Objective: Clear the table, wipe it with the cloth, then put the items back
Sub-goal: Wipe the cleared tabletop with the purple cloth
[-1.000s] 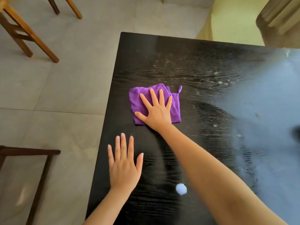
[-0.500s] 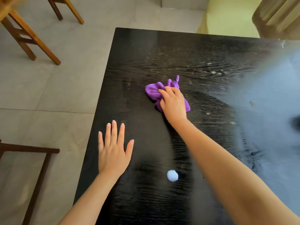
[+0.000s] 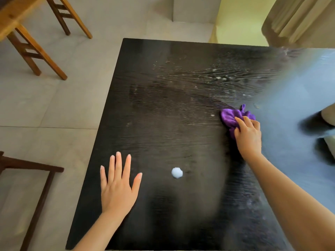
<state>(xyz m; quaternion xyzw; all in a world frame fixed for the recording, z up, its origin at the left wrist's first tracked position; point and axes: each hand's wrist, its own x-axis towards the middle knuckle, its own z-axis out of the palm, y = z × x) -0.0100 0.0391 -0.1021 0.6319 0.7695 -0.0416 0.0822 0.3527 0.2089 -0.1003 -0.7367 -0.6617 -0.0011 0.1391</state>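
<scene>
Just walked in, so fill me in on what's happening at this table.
A person is wiping a black table. The right hand presses a bunched purple cloth against the tabletop toward the right side, fingers curled over it. The left hand lies flat and open near the table's left front edge, holding nothing. A small pale round spot shows on the surface between the arms; what it is cannot be told. Pale specks and smears dot the far part.
</scene>
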